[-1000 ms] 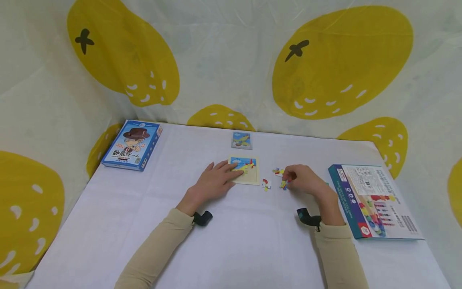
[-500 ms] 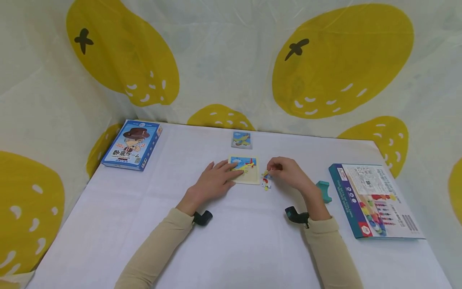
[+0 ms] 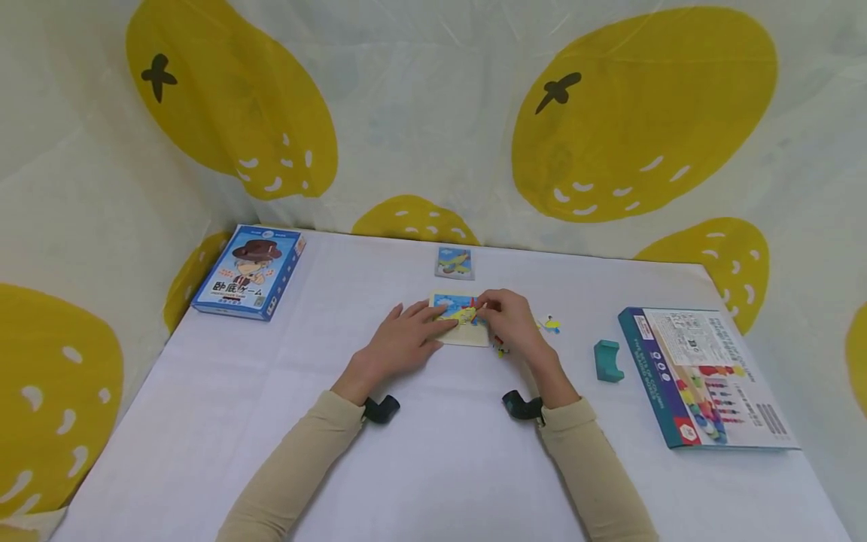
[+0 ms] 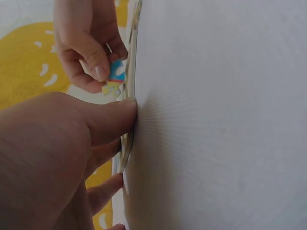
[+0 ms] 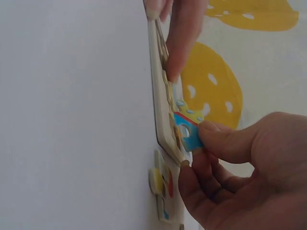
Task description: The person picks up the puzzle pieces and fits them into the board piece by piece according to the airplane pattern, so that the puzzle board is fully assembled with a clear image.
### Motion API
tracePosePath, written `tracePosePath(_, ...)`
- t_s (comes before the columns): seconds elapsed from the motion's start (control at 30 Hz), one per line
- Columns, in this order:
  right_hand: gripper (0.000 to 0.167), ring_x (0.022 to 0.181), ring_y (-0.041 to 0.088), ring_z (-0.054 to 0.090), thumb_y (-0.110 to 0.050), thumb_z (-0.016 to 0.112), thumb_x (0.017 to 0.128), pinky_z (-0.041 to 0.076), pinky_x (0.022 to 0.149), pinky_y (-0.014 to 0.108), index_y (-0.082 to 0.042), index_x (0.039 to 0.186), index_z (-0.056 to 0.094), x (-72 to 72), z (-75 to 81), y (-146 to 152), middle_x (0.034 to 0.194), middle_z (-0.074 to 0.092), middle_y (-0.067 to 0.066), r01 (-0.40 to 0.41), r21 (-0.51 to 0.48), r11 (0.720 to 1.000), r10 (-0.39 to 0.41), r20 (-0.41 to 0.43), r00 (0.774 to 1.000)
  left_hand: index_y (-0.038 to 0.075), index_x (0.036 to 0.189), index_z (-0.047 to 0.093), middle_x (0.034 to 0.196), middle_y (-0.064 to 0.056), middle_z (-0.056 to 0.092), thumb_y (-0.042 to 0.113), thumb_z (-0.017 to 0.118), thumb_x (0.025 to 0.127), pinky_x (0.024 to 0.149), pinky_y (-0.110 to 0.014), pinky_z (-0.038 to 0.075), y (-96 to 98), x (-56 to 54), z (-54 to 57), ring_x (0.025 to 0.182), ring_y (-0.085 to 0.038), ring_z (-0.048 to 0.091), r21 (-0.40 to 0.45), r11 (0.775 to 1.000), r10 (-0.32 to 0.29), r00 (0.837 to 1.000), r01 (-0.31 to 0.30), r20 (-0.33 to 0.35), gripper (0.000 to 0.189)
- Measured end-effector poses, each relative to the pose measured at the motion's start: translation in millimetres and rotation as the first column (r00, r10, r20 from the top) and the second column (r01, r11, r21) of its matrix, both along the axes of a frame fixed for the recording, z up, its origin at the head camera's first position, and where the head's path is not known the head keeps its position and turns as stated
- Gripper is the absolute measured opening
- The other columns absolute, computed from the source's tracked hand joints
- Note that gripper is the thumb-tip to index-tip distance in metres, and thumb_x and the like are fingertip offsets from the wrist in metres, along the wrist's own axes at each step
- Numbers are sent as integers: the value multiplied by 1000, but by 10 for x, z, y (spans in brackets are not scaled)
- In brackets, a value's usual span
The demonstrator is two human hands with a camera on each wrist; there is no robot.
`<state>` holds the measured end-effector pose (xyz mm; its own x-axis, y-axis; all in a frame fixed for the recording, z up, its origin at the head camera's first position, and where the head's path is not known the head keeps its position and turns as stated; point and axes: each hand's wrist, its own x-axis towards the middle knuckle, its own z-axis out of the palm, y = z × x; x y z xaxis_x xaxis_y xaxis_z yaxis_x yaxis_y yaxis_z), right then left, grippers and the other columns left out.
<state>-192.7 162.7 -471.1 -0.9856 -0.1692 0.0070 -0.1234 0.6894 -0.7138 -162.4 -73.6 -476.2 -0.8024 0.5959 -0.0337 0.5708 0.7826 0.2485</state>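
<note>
My left hand [image 3: 405, 336] lies with extended fingers over the left side of a small wooden jigsaw puzzle board [image 3: 470, 336] showing a yellow plane on blue sky. In the left wrist view its thumb [image 4: 115, 120] sits at the board's edge. Between thumb and fingers, my right hand [image 3: 511, 320] pinches a puzzle piece [image 5: 191, 136], blue and yellow with a red line, tilted at the board's right side. Just outside the board, a loose piece [image 5: 163, 187] is partly hidden under the right hand in the head view. Farther right lies another yellow and blue bit [image 3: 552, 324].
Behind the board is a small plane picture [image 3: 454, 263]. A teal block [image 3: 608, 361] stands to the right, beside a large flat toy box [image 3: 707, 376]. At the back left lies a blue game box [image 3: 248, 271]. A lemon-print cloth [image 3: 420, 113] hangs behind the table.
The right hand has moved left from the loose pieces to the board, carrying a puzzle piece. That uncovers the teal block and the bit on the right. The left hand stays put.
</note>
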Motion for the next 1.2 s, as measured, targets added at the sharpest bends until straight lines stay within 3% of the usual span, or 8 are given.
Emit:
tracePosePath(0.43,5,71,21,55,-10,67,92,41,60,29,-8,93,71,-10,8,-201,81,67,10,115,83,990,-118,27,993,36,149,44,160,4,38,37,52,102,117,-64,25,10,0,-20,151,-27,29,3,1000,9,1000,-9,-2,48)
tracePosePath(1.0,10,77,24,55,-12,74,88,42,62,30,-5,92,67,-69,15,-216,84,62,11,108,148,983,-115,37,993,34,149,46,160,2,38,35,52,102,117,-65,25,-11,3,13,150,-29,30,9,1000,-2,1000,2,-11,47)
tracePosePath(1.2,11,79,24,52,-13,74,88,41,64,31,-5,91,67,-67,4,-175,85,59,11,97,148,984,-102,30,994,30,150,45,161,-1,35,34,54,102,119,-63,23,-57,-34,-4,152,-26,28,56,998,-14,999,11,46,49)
